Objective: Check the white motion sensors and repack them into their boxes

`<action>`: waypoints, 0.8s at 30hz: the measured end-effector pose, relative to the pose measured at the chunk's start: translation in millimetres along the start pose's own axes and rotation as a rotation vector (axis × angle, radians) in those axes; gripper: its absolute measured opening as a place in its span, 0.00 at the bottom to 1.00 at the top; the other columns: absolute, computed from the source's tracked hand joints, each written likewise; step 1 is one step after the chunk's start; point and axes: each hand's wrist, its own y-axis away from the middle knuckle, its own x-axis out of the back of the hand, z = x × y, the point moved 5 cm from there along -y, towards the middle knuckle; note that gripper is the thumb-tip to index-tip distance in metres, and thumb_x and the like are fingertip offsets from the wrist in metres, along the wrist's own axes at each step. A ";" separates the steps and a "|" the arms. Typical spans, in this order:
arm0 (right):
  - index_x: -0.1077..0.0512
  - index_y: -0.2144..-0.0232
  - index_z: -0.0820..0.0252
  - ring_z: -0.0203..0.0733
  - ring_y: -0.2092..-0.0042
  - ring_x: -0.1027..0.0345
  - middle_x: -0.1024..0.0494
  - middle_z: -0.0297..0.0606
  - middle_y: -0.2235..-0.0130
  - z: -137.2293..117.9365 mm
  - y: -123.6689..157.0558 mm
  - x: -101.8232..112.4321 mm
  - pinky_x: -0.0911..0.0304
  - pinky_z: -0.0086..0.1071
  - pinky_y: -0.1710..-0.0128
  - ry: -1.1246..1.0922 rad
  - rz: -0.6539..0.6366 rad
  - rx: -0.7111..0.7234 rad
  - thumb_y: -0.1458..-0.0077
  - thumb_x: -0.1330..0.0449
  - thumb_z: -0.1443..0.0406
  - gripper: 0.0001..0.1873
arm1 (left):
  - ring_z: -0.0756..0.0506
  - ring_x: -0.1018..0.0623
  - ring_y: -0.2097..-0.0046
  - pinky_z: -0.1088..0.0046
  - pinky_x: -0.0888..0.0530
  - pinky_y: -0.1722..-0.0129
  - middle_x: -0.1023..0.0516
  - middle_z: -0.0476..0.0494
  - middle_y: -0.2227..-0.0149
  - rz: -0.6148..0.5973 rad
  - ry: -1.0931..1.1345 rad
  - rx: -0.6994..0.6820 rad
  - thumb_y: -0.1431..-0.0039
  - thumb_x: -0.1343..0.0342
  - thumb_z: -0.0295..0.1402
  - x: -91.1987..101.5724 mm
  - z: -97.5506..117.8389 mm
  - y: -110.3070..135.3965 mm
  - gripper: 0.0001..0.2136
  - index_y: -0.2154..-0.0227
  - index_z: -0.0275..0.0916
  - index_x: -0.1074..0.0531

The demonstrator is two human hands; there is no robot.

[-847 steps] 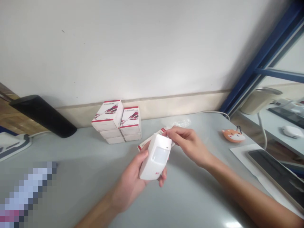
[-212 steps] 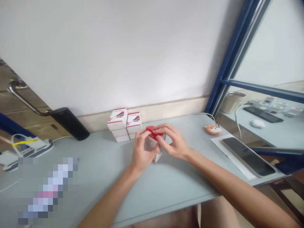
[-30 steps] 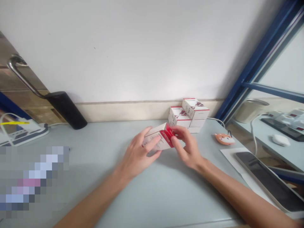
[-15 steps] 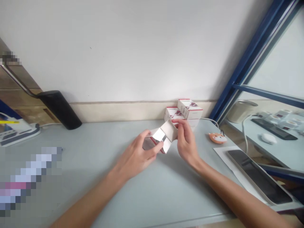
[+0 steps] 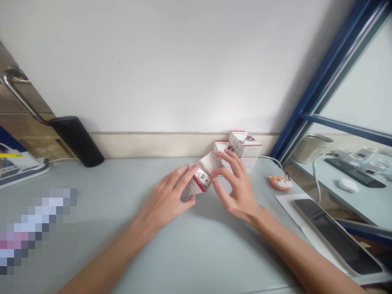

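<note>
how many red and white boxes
At least 4: an open box in the left hand, top box near the wall, lower box beneath it, left box; right hand may hide more.

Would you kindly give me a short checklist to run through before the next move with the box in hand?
1. Grip on the box: the left hand holds it from the side. Ok.
2. Opening: the flap is up, and the end toward the right hand is open. Ok.
3. Contents: a white item shows inside; whether anything else is in there: cannot tell.
4. Right hand's grip: its fingers are at the opening; whether they pinch anything: cannot tell.
5. Surroundings: the stacked boxes stand behind, and the phone lies off to the right. Ok.
</note>
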 end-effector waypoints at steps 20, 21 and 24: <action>0.22 0.53 0.47 0.57 0.30 0.46 0.34 0.42 0.34 26.8 17.0 -37.7 0.42 0.60 0.31 -0.161 -0.217 -0.263 0.38 0.31 0.56 0.11 | 0.35 0.28 0.35 0.52 0.29 0.35 0.29 0.43 0.34 -0.080 -0.093 -0.156 0.35 0.45 0.23 -2.6 -9.4 -0.1 0.34 0.29 0.54 0.39; 0.22 0.56 0.48 0.56 0.31 0.45 0.33 0.42 0.35 28.3 16.2 -36.9 0.42 0.60 0.31 -0.189 -0.201 -0.300 0.39 0.31 0.57 0.09 | 0.35 0.28 0.35 0.52 0.29 0.35 0.29 0.43 0.34 -0.085 -0.090 -0.153 0.35 0.45 0.23 -2.6 -9.3 -0.2 0.34 0.29 0.54 0.39; 0.24 0.64 0.51 0.55 0.35 0.39 0.27 0.41 0.38 32.7 10.6 -30.9 0.42 0.58 0.33 -0.250 -0.124 -0.364 0.39 0.32 0.57 0.07 | 0.36 0.27 0.35 0.53 0.29 0.35 0.29 0.43 0.33 -0.099 -0.079 -0.102 0.36 0.45 0.23 -2.4 -13.0 -1.3 0.35 0.28 0.54 0.41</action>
